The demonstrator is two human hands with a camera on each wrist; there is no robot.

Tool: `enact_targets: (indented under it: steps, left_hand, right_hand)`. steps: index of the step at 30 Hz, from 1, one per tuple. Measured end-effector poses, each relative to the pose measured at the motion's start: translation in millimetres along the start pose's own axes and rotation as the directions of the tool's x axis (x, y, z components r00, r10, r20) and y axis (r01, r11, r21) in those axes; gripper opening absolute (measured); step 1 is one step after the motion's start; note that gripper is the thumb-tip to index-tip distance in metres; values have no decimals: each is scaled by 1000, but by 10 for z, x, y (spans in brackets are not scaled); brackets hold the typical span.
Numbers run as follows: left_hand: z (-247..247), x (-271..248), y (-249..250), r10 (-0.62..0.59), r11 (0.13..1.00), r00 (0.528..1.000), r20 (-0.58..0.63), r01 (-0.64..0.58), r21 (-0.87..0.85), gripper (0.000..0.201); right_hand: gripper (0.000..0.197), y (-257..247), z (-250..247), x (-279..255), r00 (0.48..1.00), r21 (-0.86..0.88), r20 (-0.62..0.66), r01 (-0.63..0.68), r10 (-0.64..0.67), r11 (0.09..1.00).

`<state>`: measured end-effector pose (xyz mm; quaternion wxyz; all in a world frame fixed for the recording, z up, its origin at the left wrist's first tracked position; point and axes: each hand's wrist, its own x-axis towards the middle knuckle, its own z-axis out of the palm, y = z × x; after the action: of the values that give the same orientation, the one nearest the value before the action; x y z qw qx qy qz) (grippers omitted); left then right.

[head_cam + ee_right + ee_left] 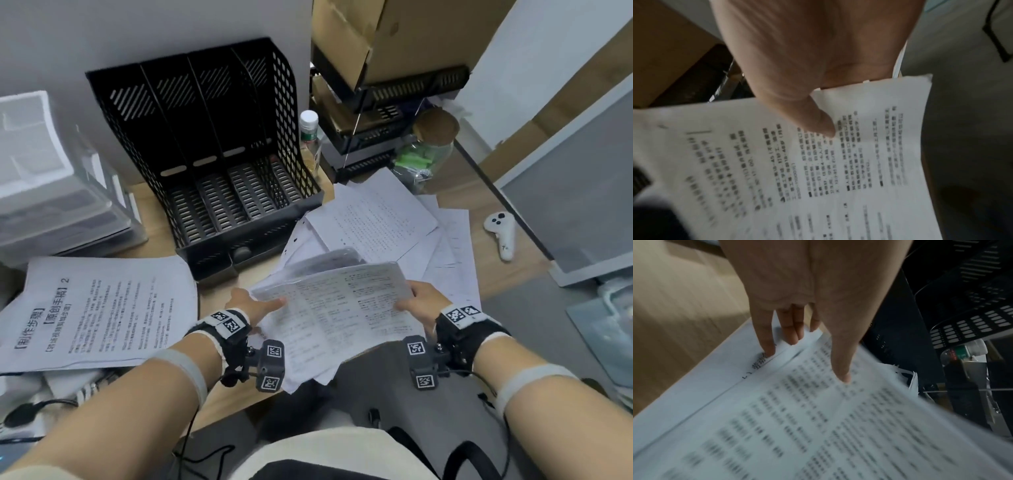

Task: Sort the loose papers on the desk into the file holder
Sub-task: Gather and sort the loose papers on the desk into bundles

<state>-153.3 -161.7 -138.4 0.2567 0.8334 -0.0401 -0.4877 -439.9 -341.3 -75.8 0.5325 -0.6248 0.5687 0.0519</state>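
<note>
A black mesh file holder with several empty slots stands at the back of the desk. I hold a printed sheet lifted just in front of it. My left hand pinches its left edge, thumb on top, fingers underneath. My right hand pinches the right edge, thumb pressed on the print. More loose papers lie fanned out beneath and to the right. Another printed stack lies at the left.
A clear plastic drawer unit stands at far left. Behind the papers are a bottle, a cork-lidded jar, black trays and cardboard boxes. A white controller lies at right. Cables run at lower left.
</note>
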Motion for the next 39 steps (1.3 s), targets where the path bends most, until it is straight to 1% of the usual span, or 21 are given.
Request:
enact_targets:
  steps: [1, 4, 6, 8, 10, 11, 13, 15, 17, 18, 20, 21, 23, 25, 26, 28, 30, 33, 35, 37, 39]
  left_hand:
    - [21, 14, 14, 2, 1000, 1000, 3, -2, -20, 116]
    - [90, 36, 38, -26, 995, 1000, 6, 27, -100, 118]
    - [125, 57, 19, -27, 986, 1000, 15, 29, -162, 110]
    - [141, 14, 30, -4, 973, 999, 37, 12, -232, 97]
    - [135, -26, 22, 29, 945, 999, 37, -16, -325, 80]
    - [122, -55, 16, 62, 930, 997, 35, -45, -366, 72]
    - [75, -150, 43, 129, 917, 989, 71, -92, -389, 50]
    - [-16, -230, 90, 216, 907, 964, 157, -139, -397, 32]
    - [-123, -272, 141, 321, 889, 918, 231, -208, -408, 36]
    - [-168, -315, 186, 379, 875, 894, 238, -262, -408, 37]
    - [-226, -393, 300, 502, 821, 843, 194, -394, -413, 33]
    - [-248, -448, 386, 553, 786, 819, 152, -452, -422, 27]
    - [-305, -528, 547, 623, 721, 778, 74, -536, -440, 21]
    - [-348, -541, 643, 680, 675, 731, 54, -596, -435, 26]
    - [-352, -511, 640, 681, 677, 730, 57, -599, -427, 30]
    - [-300, -444, 566, 638, 734, 764, 92, -569, -370, 34]
    - [-188, -366, 480, 592, 792, 799, 107, -552, -260, 26]
    - [-97, -285, 475, 564, 813, 826, 24, -549, -194, 16]
    - [-126, -245, 560, 524, 835, 850, -55, -525, -163, 28]
    - [-221, -215, 619, 498, 837, 858, -125, -514, -188, 32]
    - [-356, -189, 619, 482, 820, 858, -177, -513, -253, 21]
  right_hand:
    - [31, 10, -3, 24, 1000, -87, 0, 7, -7, 996]
    - [40, -18, 5, 76, 999, -287, -32, 22, -33, 958]
    - [37, -25, 33, 147, 999, -309, -33, -2, -9, 951]
    - [26, -40, 58, 213, 1000, -325, -21, -21, 15, 945]
    - [15, -56, 66, 266, 999, -340, -12, -46, 44, 939]
    - [16, -64, 67, 286, 999, -322, -16, -38, 35, 946]
    - [21, -90, 15, 324, 998, -248, -64, -28, 13, 968]
    - [20, -134, -72, 382, 993, -167, -112, 11, -30, 986]
    - [19, -227, -134, 420, 990, -82, -113, 70, -79, 994]
    - [17, -309, -150, 388, 986, 67, -126, 114, -105, 991]
    - [13, -443, -170, 315, 971, 374, -167, 221, -169, 901]
    - [13, -510, -180, 287, 965, 461, -185, 250, -184, 851]
    - [13, -570, -195, 292, 966, 540, -178, 253, -185, 802]
    - [16, -581, -188, 295, 969, 547, -185, 239, -163, 802]
    - [18, -550, -172, 311, 969, 523, -196, 234, -151, 820]
    - [21, -453, -91, 306, 974, 462, -190, 200, -124, 864]
    - [21, -348, 0, 308, 978, 421, -188, 164, -92, 892]
    - [15, -270, 44, 327, 981, 344, -164, 158, -106, 926]
    - [25, -134, 29, 407, 983, 242, -158, 127, -91, 962]
    - [22, -3, 61, 420, 989, 152, -145, -19, 41, 988]
    - [5, 106, 196, 367, 982, 94, -3, -187, 188, 978]
